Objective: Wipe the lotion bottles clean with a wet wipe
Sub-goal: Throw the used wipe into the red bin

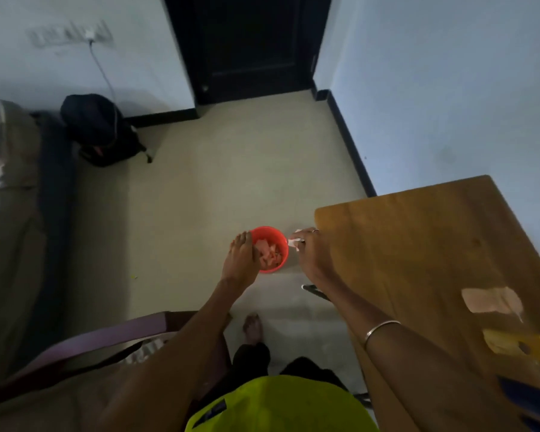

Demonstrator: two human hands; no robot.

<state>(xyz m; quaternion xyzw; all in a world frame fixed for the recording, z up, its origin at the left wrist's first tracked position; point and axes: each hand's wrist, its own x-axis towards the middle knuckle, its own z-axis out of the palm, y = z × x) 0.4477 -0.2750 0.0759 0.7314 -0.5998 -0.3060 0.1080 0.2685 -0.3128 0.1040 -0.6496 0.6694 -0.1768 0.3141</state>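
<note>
Pinching a crumpled white wet wipe (294,242), the right hand (309,254) hovers beside the counter (418,244) edge. Left hand (242,260) grips the rim of an orange bucket (270,249) holding scraps on the floor (200,198). No legible writing anywhere.

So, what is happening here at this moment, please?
A person is reaching out over the floor with both hands. The left hand holds the rim of a small orange bin with crumpled scraps inside. The right hand pinches a white wipe right beside the bin, at the corner of the wooden table. No lotion bottle can be clearly made out.
</note>
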